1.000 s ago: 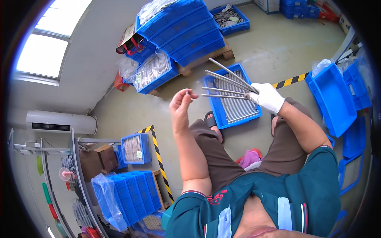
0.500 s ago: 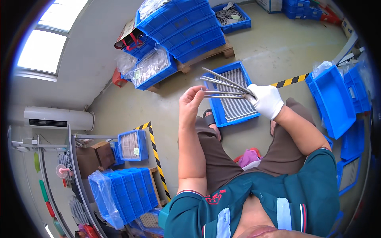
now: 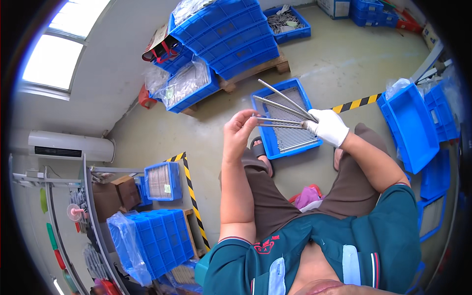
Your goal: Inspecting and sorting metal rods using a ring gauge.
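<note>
Several thin grey metal rods fan out from my right hand, which wears a white glove and is closed round their right ends. My bare left hand pinches at the left tip of one of the lower rods, thumb against fingers. The upper rods point up and left, with their far ends free. Beneath the rods, on the floor between my feet, stands a blue crate filled with a row of similar rods.
Ahead, blue crates are stacked on a wooden pallet. More crates stand at the left beside a metal rack. Tilted blue crates lie at the right. Yellow-black tape marks the floor.
The upper rods in my right hand have shifted and fan out differently. My left hand has moved slightly right and down, still at the lower rods' tips.
</note>
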Motion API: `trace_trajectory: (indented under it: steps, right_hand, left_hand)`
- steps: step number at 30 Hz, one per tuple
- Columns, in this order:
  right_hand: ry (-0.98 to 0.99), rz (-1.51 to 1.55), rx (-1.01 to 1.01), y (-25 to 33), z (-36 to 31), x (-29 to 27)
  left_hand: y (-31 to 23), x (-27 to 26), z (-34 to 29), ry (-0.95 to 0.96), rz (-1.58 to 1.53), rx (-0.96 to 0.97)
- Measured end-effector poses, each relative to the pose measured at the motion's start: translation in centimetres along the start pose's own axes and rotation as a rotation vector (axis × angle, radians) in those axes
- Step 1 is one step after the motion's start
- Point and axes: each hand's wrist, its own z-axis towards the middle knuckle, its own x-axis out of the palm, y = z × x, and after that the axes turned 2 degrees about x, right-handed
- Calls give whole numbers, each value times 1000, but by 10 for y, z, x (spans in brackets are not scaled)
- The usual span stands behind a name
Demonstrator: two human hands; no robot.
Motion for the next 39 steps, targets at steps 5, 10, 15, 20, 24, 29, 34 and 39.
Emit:
trace_trajectory:
  steps: [5,10,15,20,24,29,34,39]
  right_hand:
    - [-47,-12,37,8,-6,-13]
    - [266,350,183,-6,-2,-11]
    - [457,464,226,7,-4,-13]
    - [511,558,289,15,-3,-16]
    - [631,742,413,11,-4,-16]
    - [446,497,186,6,-3,1]
    - [430,510,134,6,-3,1]
    - [486,595,317,11,-9,-12]
  left_hand:
    - [-4,-12,3,-152,91,78]
    - [-4,-13,5,-125,42,-6]
    - [0,-7,2,-15,-11,-33]
    - [-2,-15,-2,24,-35,-30]
    - [-10,-14,-3,67,-105,-56]
    - [-7,-17,-4,101,-26,-72]
    - [-9,-16,-6,84,5,10]
    - [-15,-38,-6,-158,-9,176]
